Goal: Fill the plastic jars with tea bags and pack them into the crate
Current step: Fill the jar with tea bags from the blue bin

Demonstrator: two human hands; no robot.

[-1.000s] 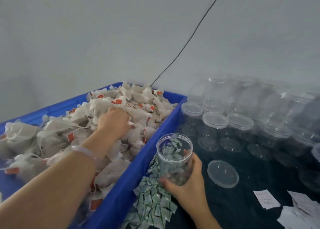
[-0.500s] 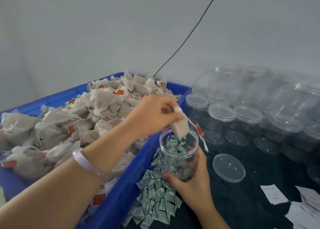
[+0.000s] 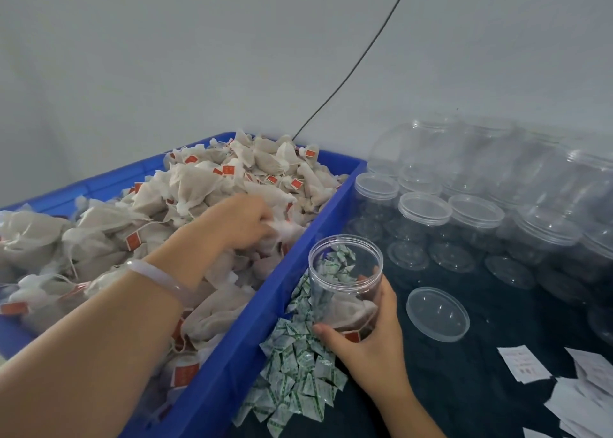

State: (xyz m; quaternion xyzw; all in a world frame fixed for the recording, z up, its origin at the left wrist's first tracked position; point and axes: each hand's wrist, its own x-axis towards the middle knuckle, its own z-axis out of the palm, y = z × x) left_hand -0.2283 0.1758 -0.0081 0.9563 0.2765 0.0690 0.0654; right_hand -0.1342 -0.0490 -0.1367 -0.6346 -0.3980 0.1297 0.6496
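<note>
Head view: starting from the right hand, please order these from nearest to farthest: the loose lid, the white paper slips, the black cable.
1. Loose lid: flat on the dark table, just right of the right hand.
2. White paper slips: further right on the same table.
3. Black cable: far back, running up the wall.

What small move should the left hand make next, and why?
Probably pinch one of the tea bags in the blue bin and carry it to the open jar. The left hand rests in the pile, the right hand holds the jar beside the bin, and it is mostly empty.
</note>
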